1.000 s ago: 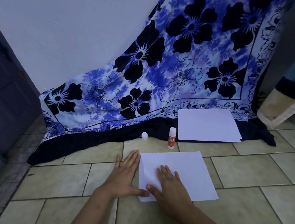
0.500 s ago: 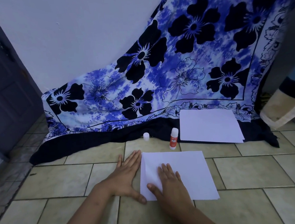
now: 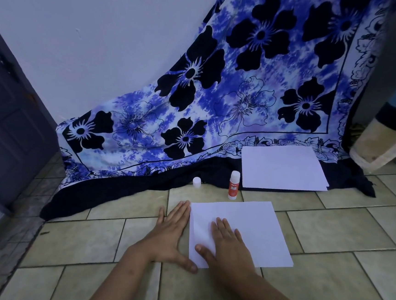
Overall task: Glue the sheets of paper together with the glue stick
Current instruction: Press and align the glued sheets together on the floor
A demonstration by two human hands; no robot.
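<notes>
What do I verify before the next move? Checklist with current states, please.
1. Near white paper sheet lies flat on the beige tiled floor: ok.
2. Right hand rests flat on the sheet, pinning it: ok.
3. Left hand lies flat on the tiles at the sheet's left edge, holding nothing: ok.
4. Orange-and-white glue stick stands upright just beyond the sheet, ungripped: ok.
5. Small white cap stands apart from the stick, so it is off: ok.
6. Glue already spread on the sheet: cannot tell.
</notes>
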